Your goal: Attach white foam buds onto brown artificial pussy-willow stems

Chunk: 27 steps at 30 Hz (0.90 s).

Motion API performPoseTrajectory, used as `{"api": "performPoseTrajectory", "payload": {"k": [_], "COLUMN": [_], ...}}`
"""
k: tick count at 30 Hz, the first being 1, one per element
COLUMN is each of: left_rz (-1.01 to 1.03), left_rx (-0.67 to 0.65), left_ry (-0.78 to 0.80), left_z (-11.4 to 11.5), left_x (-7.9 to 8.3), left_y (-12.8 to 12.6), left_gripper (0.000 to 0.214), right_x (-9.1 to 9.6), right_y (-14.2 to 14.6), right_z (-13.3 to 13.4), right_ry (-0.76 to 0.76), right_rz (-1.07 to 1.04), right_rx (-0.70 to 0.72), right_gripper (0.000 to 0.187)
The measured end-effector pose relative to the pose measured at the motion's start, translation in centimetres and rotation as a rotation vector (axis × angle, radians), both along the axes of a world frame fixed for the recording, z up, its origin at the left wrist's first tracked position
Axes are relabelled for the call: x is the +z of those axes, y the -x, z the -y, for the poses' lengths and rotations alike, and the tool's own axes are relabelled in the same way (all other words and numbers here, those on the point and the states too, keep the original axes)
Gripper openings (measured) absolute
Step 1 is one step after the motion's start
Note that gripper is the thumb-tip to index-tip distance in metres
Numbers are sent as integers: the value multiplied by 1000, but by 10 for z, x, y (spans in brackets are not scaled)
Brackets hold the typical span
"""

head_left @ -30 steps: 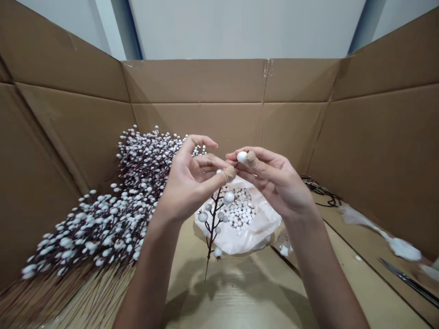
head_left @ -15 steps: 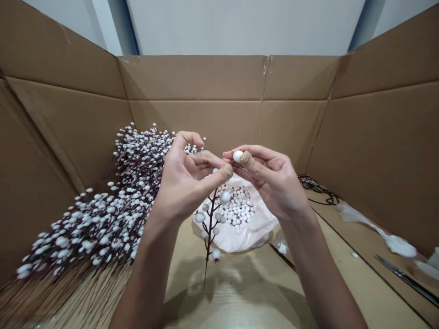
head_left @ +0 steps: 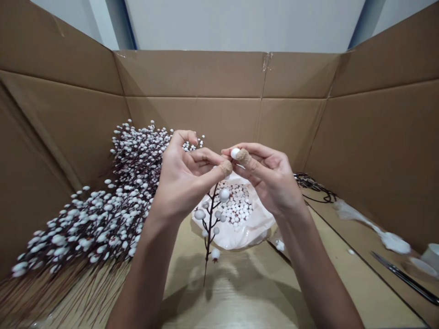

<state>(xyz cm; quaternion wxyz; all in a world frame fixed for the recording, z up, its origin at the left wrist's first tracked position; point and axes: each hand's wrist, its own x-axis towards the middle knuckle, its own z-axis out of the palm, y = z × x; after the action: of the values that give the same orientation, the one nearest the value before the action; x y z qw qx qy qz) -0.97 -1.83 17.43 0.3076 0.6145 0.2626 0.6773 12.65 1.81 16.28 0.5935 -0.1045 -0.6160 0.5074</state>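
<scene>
Left hand (head_left: pixel 187 173): is pinching the upper part of the berry sprig between a tan-wrapped thumb (head_left: pixel 225 168) and the fingers, its index finger arching above.
Right hand (head_left: pixel 269 176): is gripping a white berry (head_left: pixel 235 153) between its own wrapped thumb and fingers, at one o'clock from the left thumb's tip.
Berry sprig (head_left: pixel 211 211): is hanging nearly upright from the left hand, at seven o'clock from where the hands are meeting; the thumb is hiding its top, so whether the berry is touching it I cannot tell.
Plastic bag (head_left: pixel 259 224): is lying open at six o'clock below the hands, holding many loose berries (head_left: pixel 240 208).
Finished-looking stems (head_left: pixel 103 219): are piling up at nine o'clock from the bag.
Dark wires (head_left: pixel 317 187): are lying between two and three o'clock from it.
Pointed tool (head_left: pixel 404 276): is resting between three and four o'clock, tape rolls (head_left: pixel 421 267) sitting just beside.
Cardboard walls (head_left: pixel 195 73): are standing at nine, twelve and three o'clock.
</scene>
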Motion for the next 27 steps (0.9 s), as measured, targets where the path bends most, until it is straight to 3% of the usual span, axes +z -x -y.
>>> {"api": "performPoseTrajectory", "payload": {"k": [8, 14, 17, 27], "left_rz": [11, -8, -39, -19], "left_rx": [7, -5, -8, 85], "left_ry": [-14, 25, 43, -28], "left_z": [-2, -3, -2, -3], "left_x": [0, -1, -2, -5], "left_y": [-2, -3, -5, -11], "left_gripper": [53, 52, 51, 51], "right_x": [1, 4, 5, -3], "right_y": [0, -11, -14, -4], "right_z": [0, -2, -3, -8], "right_ry": [31, -12, -17, -26], "right_rz": [20, 95, 110, 63], "right_rx": [-46, 25, -4, -73], "right_gripper": [15, 14, 15, 18]}}
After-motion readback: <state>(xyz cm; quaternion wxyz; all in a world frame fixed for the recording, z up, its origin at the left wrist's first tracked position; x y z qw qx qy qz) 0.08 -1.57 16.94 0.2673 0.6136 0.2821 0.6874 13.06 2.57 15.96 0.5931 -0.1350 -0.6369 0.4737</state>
